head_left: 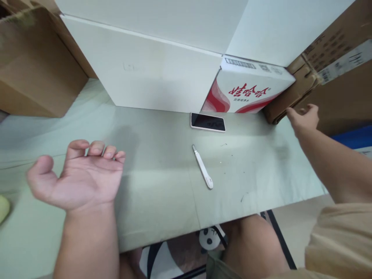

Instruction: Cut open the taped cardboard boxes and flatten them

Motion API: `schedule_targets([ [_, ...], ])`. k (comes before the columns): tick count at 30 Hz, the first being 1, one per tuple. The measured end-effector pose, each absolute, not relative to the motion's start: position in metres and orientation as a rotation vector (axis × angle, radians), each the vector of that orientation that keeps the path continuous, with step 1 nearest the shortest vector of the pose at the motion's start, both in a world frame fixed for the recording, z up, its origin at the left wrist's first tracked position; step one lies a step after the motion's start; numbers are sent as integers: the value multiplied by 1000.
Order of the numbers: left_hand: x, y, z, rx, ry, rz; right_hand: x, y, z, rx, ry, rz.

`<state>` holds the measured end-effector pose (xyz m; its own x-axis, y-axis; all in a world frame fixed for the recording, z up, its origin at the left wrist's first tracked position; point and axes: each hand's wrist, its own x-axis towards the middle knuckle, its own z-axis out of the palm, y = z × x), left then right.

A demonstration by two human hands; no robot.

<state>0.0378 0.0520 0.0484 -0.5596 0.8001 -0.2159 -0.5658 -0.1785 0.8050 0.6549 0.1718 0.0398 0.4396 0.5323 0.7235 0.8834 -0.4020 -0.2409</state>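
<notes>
Place: indoor table corner crowded with packaging; whether home, office or storeroom cannot be told
Table (157, 186): pale green, creased covering
Back edge: plain white boxes (145, 69) beside a red-and-white carton (247, 97) with red Chinese lettering
Sides: brown box (43, 66) at left, brown carton (343, 104) with barcode label at right
Below: panda print (209, 238), a homelike touch

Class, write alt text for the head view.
Left hand, palm up and empty, over a pale green table; right hand near brown boxes. Between them lie a white tool and a phone, before white boxes.
</notes>
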Motion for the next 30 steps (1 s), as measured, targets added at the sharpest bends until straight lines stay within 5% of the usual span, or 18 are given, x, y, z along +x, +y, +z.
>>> schedule_targets([
  [8, 12, 37, 58, 229, 1061, 1914, 532, 143, 93, -1779, -1650, -517],
  [18, -46, 20, 36, 391, 1142, 1869, 193, 157, 71, -602, -2479, 201],
  [24, -48, 19, 38, 341, 1089, 1906, -5, 193, 84, -716, -2502, 114],
  [30, -43, 20, 35, 367, 1089, 1905, -75, 206, 98, -1035, -2736, 80],
])
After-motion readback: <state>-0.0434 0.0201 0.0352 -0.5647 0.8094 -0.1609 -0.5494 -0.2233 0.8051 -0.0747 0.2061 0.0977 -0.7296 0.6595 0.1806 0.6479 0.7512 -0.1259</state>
